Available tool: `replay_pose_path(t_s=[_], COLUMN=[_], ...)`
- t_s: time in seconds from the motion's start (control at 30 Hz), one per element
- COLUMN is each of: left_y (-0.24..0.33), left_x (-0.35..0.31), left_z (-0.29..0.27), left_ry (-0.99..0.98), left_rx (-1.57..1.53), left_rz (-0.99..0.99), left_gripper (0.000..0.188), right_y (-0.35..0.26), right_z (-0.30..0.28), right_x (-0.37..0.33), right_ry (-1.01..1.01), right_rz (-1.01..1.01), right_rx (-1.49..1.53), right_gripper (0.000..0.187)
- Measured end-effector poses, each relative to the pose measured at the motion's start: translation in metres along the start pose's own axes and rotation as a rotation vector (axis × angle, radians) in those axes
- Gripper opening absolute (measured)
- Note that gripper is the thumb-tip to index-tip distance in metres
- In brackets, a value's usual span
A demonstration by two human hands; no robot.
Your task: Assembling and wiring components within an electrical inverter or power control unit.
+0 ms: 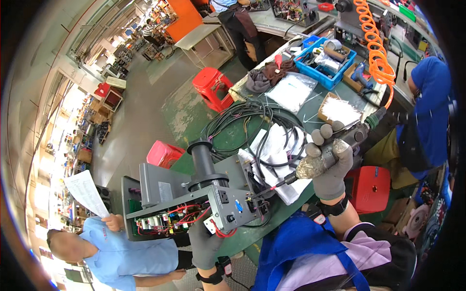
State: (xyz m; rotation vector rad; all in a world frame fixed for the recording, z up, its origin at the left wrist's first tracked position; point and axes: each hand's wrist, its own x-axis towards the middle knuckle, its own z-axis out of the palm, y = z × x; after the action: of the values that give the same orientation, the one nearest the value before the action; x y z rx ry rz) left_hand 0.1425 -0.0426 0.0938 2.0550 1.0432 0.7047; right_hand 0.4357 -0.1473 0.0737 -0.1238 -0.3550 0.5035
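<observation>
My right hand (pixel 326 157), in a grey glove, is wrapped round a dark air screwdriver (pixel 352 138) whose body is partly covered in worn tape. Its bit (pixel 280 184) points left, toward the socket panel (pixel 233 208) of a grey machine housing (pixel 162 186). Whether the tip touches a screw is too small to tell. My gloved left hand (pixel 203 245) grips the housing's lower edge beside the panel, its fingers partly hidden. Wires and a circuit board (pixel 167 220) show in the housing's open side. A black spool-shaped post (pixel 203 162) stands on the housing.
Coiled black cables (pixel 233 119) and white sheets (pixel 281 145) lie on the green bench. Behind are a blue crate (pixel 327 68) and a box of white ties (pixel 340 109). An orange coiled hose (pixel 376 48) feeds the screwdriver. Red stools (pixel 211 87) and a person holding paper (pixel 126 247) stand nearby.
</observation>
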Motion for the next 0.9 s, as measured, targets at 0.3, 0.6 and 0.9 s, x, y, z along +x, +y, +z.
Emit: replay_pose_path(t_s=[0.3,0.6,0.9], left_y=[0.001,0.008,-0.003], left_x=[0.012,0.03,0.033], left_z=[-0.01,-0.023,-0.026], left_ry=[-0.114,-0.309,-0.365], left_rx=[-0.194,-0.151,-0.174], left_rz=[-0.06,-0.138,-0.216], left_gripper=[0.054,0.053,0.057], right_y=[0.029,0.032,0.041], right_z=[-0.006,-0.009,-0.005], right_x=[-0.005,-0.01,-0.02], right_ry=[0.125,0.187,0.124], right_rz=[0.029,0.023,-0.001], right_rx=[-0.038,0.011,-0.057], right_gripper=[0.035,0.036,0.038])
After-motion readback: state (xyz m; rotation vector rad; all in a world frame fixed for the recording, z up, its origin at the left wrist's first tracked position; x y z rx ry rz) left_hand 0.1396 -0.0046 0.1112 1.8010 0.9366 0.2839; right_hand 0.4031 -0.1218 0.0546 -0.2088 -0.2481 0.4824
